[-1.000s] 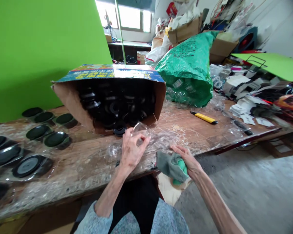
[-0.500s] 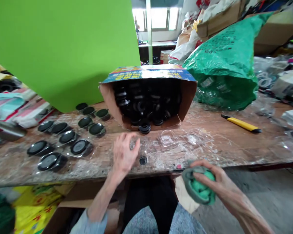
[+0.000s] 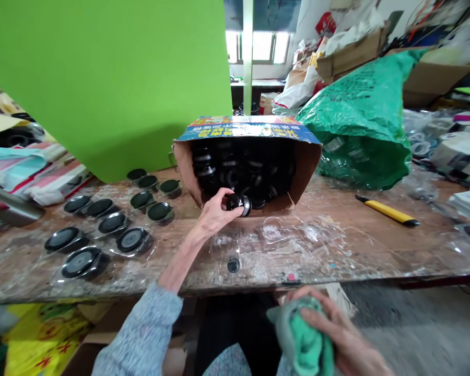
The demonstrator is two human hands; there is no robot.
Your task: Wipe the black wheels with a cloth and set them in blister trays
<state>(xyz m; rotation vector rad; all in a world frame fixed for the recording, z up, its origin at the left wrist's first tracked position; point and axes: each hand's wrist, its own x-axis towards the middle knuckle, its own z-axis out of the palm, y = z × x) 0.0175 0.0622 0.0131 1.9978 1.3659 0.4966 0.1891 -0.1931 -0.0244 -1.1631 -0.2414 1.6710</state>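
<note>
A cardboard box (image 3: 184,167) lies on its side on the wooden workbench (image 3: 31,277), its mouth facing me and full of black round parts. My left hand (image 3: 217,209) is at the box mouth, fingers shut on one black round part (image 3: 238,204) with a metal-looking band. Low at the bench's near edge, my right hand (image 3: 332,337) grips a green and grey cloth (image 3: 303,334). Clear plastic blister trays (image 3: 272,232) lie on the bench in front of the box, and a small black disc (image 3: 233,265) sits just nearer me.
Several black discs in clear blisters (image 3: 112,224) stand left of the box, before a green board (image 3: 102,78). To the right lie a yellow utility knife (image 3: 387,211) and a crumpled green plastic bag (image 3: 356,130). Cardboard boxes and assorted clutter fill the background.
My left hand has moved forward to the box and taken the black part from the front of the pile. My right hand has drawn back toward me with the cloth.
</note>
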